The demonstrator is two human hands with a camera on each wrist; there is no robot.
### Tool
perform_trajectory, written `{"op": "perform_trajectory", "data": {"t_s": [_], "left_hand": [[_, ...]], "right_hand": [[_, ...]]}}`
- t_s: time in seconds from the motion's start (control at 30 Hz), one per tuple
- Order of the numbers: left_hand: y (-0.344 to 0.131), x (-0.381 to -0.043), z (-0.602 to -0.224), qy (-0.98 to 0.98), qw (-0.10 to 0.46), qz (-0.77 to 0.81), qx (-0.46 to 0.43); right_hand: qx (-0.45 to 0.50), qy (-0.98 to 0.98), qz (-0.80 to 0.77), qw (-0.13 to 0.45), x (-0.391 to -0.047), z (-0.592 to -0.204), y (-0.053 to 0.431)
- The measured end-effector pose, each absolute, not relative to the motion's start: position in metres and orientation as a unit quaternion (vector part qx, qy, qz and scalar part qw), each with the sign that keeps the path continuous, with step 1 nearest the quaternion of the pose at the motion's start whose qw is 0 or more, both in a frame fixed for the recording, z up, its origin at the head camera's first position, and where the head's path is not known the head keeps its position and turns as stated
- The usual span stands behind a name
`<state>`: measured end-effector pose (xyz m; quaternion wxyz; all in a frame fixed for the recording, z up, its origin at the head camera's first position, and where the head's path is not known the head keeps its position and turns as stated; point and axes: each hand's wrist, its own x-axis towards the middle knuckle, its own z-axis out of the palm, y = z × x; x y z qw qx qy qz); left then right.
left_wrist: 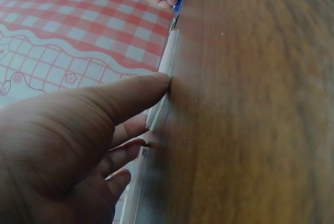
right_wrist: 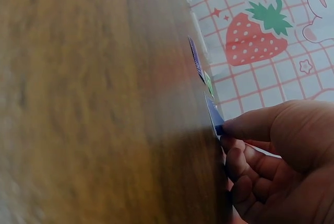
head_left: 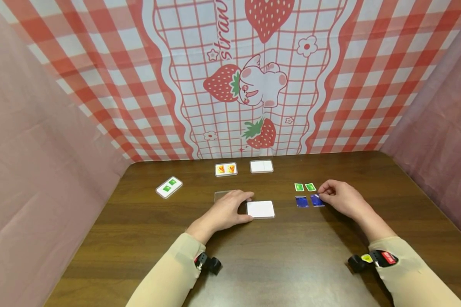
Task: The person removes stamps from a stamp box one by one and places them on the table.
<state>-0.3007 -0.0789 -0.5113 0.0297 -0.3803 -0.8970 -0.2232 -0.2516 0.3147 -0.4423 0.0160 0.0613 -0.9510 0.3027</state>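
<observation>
My left hand [head_left: 227, 209] holds a white card in a clear plastic case [head_left: 260, 209] at its left end, thumb on the near edge and a finger on the far one. Beneath that hand's other fingers lies a transparent plastic plate [head_left: 220, 195], partly covered. To the right, my right hand [head_left: 342, 197] pinches the outer edge of a small dark-blue paper piece [head_left: 316, 201] between thumb and index finger; in the right wrist view this piece [right_wrist: 213, 114] tilts up. Beside it lies another blue piece [head_left: 301, 201]. Two small green picture pieces [head_left: 299, 187] lie just behind.
At the back stand out flat a cased card with two orange pictures [head_left: 226, 169] and a cased white card with a centre line [head_left: 261, 166]. A cased card with two green pictures [head_left: 169, 187] lies at the left. A checked strawberry cloth [head_left: 261, 85] hangs behind the wooden table [head_left: 284, 260].
</observation>
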Motion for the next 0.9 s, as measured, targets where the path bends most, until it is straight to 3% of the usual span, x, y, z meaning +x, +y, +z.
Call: {"op": "perform_trajectory", "data": {"t_s": [0.67,0.9], "left_hand": [[-0.078,-0.294,-0.503,-0.893,0.027,-0.239,-0.381],[-0.080,-0.271,-0.465,-0.898,-0.004,-0.238,-0.371]], "right_hand": [[0.056,-0.953,0.297,0.018,-0.249,-0.441,0.316],[0.063,-0.953,0.294,0.023,-0.248,-0.433,0.311]]}}
